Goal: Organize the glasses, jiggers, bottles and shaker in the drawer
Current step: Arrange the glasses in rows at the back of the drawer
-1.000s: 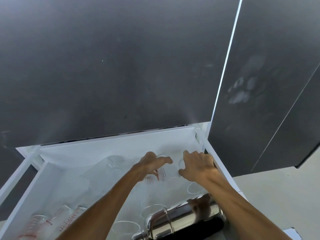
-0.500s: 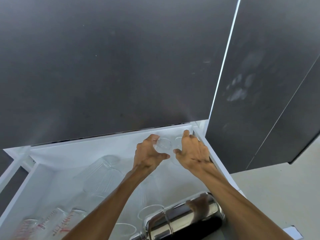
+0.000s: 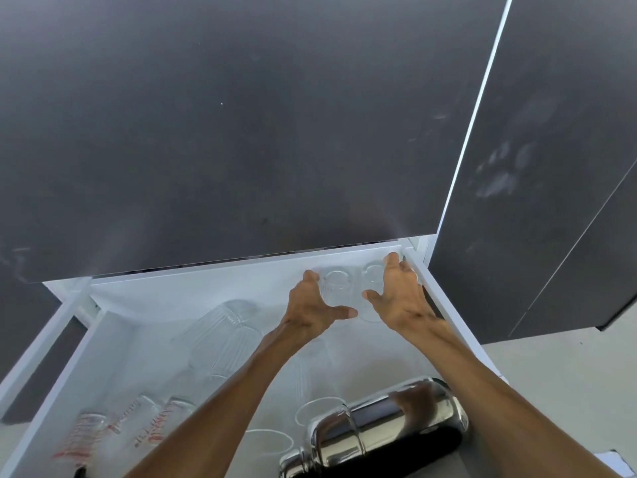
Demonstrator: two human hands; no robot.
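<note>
**Two small glasses set into the drawer's far right corner**

Two small clear glasses point(image 3: 351, 282) stand upright, mouths up, side by side against the back wall of the white drawer point(image 3: 213, 276), in its far right corner. The left hand point(image 3: 310, 310) is spread beside the left one, fingers loose, thumb out; the right hand point(image 3: 400, 298) is spread over the right one, fingertips at its rim. Whether either hand presses the glass or has let go, I cannot tell. The step looks like placing this pair; next, I judge, comes lifting clear without tipping them. Nearer than the corner, ribbed glasses point(image 3: 220, 336) lie on their sides, long axis running toward the back wall. At the drawer's near right edge the steel shaker point(image 3: 375, 432) lies flat, cap toward the left. Red-printed jiggers point(image 3: 113, 432) sit near left.
</note>
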